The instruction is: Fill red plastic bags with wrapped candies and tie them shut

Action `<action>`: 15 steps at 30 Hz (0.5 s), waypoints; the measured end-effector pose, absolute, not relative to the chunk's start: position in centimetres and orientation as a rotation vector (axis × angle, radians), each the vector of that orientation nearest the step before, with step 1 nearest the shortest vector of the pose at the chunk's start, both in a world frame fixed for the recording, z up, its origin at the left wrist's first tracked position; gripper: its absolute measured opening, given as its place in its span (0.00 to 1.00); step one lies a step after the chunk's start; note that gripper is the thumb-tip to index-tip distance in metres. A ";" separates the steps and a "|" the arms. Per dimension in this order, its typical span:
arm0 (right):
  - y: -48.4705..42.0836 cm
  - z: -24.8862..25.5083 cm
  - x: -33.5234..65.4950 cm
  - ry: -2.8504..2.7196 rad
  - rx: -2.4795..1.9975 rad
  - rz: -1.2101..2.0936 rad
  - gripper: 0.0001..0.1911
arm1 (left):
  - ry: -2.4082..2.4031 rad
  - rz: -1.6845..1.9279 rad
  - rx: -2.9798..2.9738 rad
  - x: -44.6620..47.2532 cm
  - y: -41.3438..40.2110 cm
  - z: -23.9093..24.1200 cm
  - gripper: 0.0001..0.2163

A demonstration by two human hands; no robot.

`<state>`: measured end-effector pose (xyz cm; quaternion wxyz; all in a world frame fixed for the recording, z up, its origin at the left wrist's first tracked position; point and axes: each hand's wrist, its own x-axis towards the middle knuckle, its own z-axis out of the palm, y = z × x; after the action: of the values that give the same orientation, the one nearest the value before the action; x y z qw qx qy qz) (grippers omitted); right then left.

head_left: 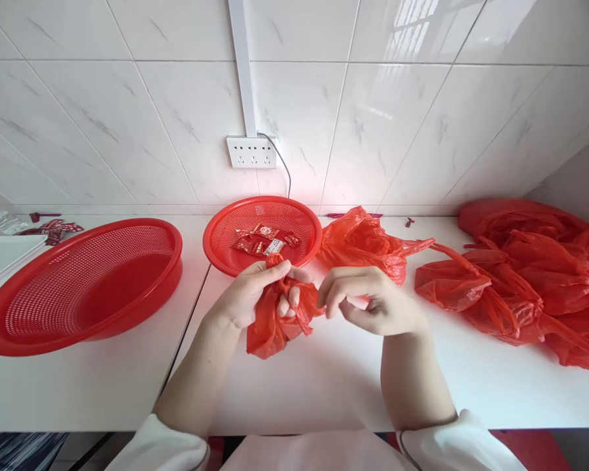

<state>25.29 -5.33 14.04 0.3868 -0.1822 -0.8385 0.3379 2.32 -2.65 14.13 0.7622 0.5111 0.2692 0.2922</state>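
My left hand (252,294) is closed round the gathered top of a small red plastic bag (269,330), which hangs bulging below it just above the white table (324,386). My right hand (368,297) is curled and pinches the bag's handle ends from the right side. Right behind the hands stands a small red mesh basket (216,232) with a few red wrapped candies (265,241) in it.
A large red mesh basket (81,288) sits at the left. A filled red bag (363,242) lies right of the small basket, and a heap of red bags (525,281) covers the right side. A wall socket (251,152) with a cord is on the tiled wall.
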 end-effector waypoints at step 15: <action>-2.0 10.8 21.9 -1.702 -0.640 1.256 0.16 | 1.015 1.554 2.672 2.7 -3.5 13.3 0.21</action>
<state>21.87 -2.01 10.80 0.4492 -0.2589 -0.6881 0.5077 2.69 -3.49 13.29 -0.0556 0.8201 0.3115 0.4769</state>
